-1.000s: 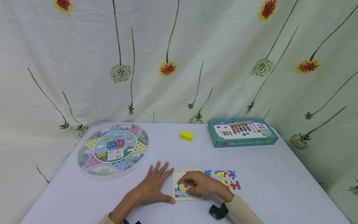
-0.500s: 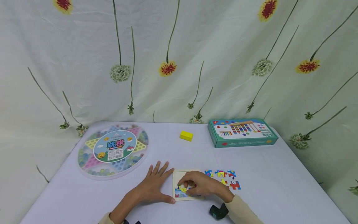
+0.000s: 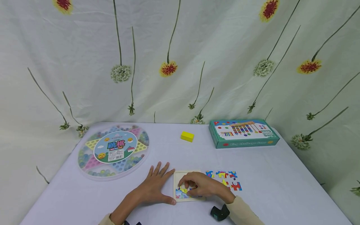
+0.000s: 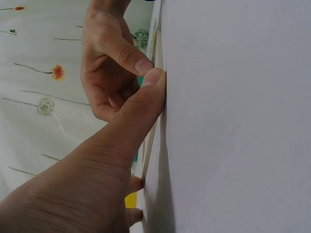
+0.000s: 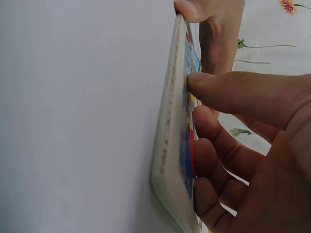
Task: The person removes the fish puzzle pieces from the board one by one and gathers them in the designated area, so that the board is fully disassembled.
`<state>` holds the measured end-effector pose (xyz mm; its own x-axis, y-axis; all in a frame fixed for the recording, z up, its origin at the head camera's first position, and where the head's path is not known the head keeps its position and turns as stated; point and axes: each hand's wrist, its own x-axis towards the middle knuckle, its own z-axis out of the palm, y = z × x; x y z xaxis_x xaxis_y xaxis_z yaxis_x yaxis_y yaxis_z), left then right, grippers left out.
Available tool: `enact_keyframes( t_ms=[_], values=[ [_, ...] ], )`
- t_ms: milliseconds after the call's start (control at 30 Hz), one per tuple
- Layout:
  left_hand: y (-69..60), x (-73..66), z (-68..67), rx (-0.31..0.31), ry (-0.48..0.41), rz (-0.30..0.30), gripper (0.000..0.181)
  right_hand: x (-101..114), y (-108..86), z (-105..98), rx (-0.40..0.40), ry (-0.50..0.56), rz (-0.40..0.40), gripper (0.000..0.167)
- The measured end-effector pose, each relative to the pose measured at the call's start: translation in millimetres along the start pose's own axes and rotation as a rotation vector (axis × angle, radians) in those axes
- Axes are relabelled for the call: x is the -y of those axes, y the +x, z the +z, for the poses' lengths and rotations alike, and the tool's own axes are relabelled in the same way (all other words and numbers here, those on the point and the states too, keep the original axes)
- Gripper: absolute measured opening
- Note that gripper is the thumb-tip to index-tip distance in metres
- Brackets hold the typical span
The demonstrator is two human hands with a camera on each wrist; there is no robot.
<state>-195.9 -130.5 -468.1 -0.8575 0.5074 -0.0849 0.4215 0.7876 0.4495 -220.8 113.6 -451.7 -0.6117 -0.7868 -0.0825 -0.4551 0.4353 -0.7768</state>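
Note:
A small jigsaw puzzle in a pale wooden tray (image 3: 175, 179) lies in front of me, with colourful pieces in its lower part. My left hand (image 3: 158, 185) rests flat at the tray's left side, fingers spread, thumb and index fingertips touching its edge. Over the tray, my right hand (image 3: 202, 184) has its fingers curled and holds a yellow puzzle piece (image 3: 183, 190) between index finger and thumb, low against the puzzle. In the right wrist view the thumb (image 5: 218, 90) presses on the picture surface; the hand hides much of the tray's right side.
Several loose puzzle pieces (image 3: 236, 186) lie right of the tray. Behind are a yellow block (image 3: 187, 136), a green game box (image 3: 244, 133) and a round Chinese checkers set (image 3: 113, 151). A black object (image 3: 220, 212) sits by the right wrist. A flowered curtain (image 3: 230, 40) hangs behind the table.
Both hands stay almost in place. Only slight shifts show at the right thumb and index finger over the yellow piece.

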Motion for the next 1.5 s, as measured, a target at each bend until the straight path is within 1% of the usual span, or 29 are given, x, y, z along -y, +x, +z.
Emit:
enact_keyframes(
  t_ms=[367, 633, 1133, 1367, 1500],
  values=[
    [-0.5, 0.1, -0.2, -0.008, 0.001, 0.012, 0.113, -0.4, 1.3, 0.1, -0.004, -0.004, -0.010, 0.030],
    [0.3, 1.3, 0.5, -0.004, 0.002, 0.007, 0.113, -0.5, 1.3, 0.3, -0.002, 0.068, 0.019, 0.031],
    [0.0, 1.4, 0.3, -0.011, 0.002, 0.014, 0.113, -0.2, 2.4, 6.3, -0.017, 0.111, -0.006, 0.031],
    [-0.1, 2.0, 0.7, -0.013, 0.002, 0.019, 0.113, 0.0, 3.6, 7.6, -0.052, 0.111, -0.035, 0.025],
    [-0.2, 1.5, 0.5, -0.014, 0.002, 0.019, 0.113, 1.5, 3.8, 8.2, -0.060, 0.117, -0.038, 0.024]
  ],
)
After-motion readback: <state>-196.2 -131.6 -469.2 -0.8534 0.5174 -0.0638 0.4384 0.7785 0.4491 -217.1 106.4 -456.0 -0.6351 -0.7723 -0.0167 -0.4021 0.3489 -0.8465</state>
